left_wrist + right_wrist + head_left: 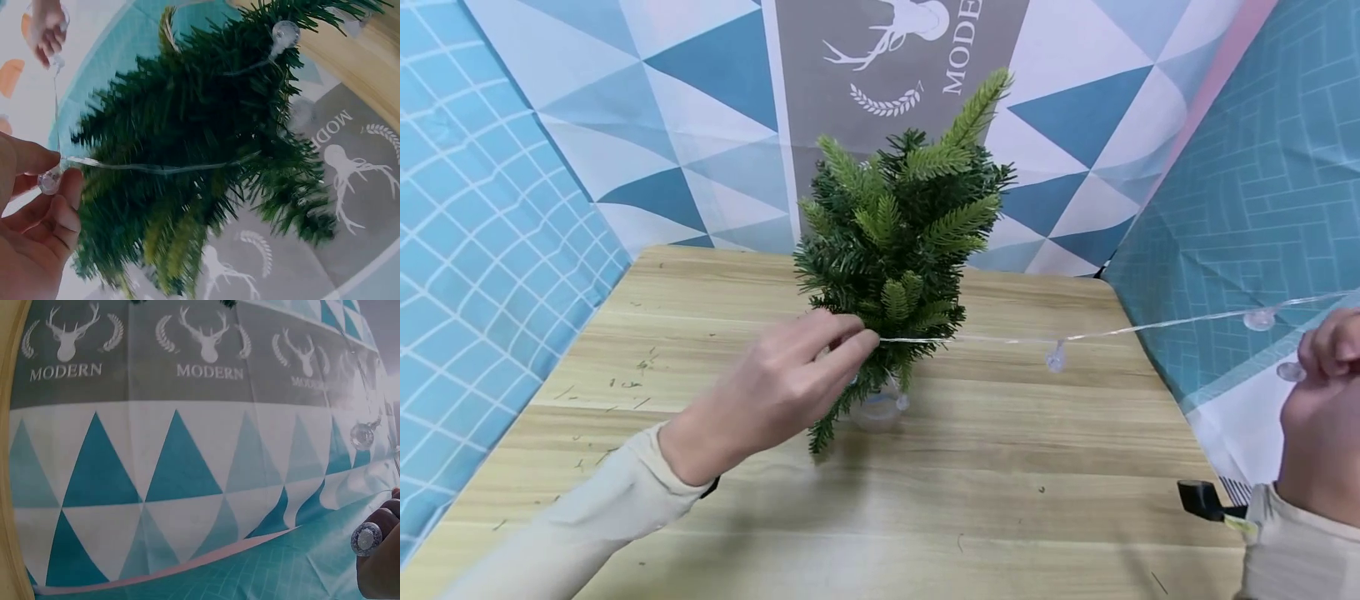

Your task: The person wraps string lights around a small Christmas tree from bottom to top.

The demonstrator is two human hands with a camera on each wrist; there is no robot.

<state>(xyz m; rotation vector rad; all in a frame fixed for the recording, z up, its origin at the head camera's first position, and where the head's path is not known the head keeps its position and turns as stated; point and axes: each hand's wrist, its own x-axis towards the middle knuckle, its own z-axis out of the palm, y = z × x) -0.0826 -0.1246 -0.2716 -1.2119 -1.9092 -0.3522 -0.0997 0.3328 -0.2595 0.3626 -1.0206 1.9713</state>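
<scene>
A small artificial Christmas tree (pixel 895 242) stands upright on the table in a clear round base. My left hand (pixel 778 379) is in front of its lower branches, pinching the thin clear wire of a string light (pixel 1000 340). In the left wrist view a clear bulb (pixel 49 181) sits at those fingertips, and the wire runs on across the branches. More bulbs lie against the tree. From the left hand the wire stretches right, past a hanging bulb (pixel 1056 357). At the right edge my right hand (pixel 1326 383), fingers curled, holds another part of the string; a bulb (pixel 366 539) shows beside its fingers.
The wooden table (pixel 1060 467) carries loose green needles, mostly at its left. A patterned cloth (pixel 715 100) with deer heads hangs behind the tree. Blue cloths (pixel 475 183) flank the table on both sides. A black strap end sticks out by the right sleeve.
</scene>
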